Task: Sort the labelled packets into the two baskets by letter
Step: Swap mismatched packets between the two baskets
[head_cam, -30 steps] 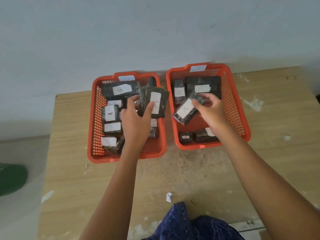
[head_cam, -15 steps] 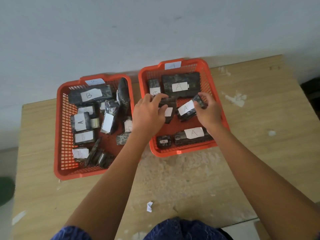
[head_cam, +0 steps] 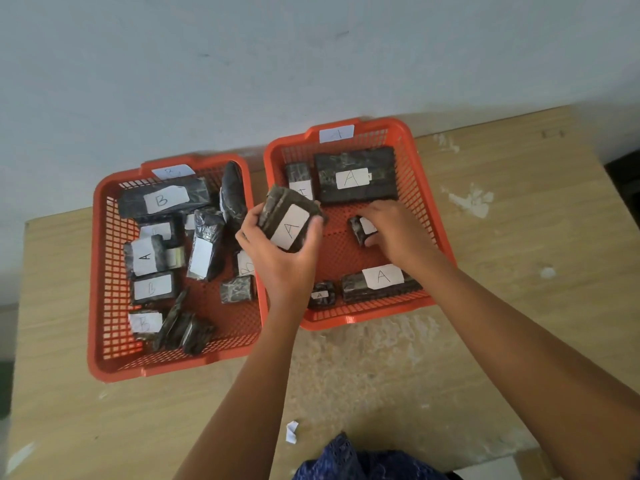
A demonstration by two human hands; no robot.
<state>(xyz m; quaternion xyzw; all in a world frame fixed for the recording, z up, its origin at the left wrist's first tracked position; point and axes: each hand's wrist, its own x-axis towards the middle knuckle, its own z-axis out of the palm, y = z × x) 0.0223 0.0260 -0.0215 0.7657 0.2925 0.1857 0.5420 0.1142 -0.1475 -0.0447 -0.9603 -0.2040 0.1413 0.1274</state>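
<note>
Left hand (head_cam: pixel 277 258) grips an A-labelled packet (head_cam: pixel 289 223) over the right basket's (head_cam: pixel 429 209) left edge; right hand (head_cam: pixel 398 233) pinches a small packet (head_cam: pixel 360 230) inside it.

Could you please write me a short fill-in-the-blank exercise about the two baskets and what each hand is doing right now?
1. The left hand holds a packet whose label reads ____.
2. The right hand rests on a small packet inside the basket tagged ____.
3. The left basket carries a tag marked ____ on its far rim.
4. Both baskets stand on a ____ table.

Missing words: A; A; B; wooden
</note>
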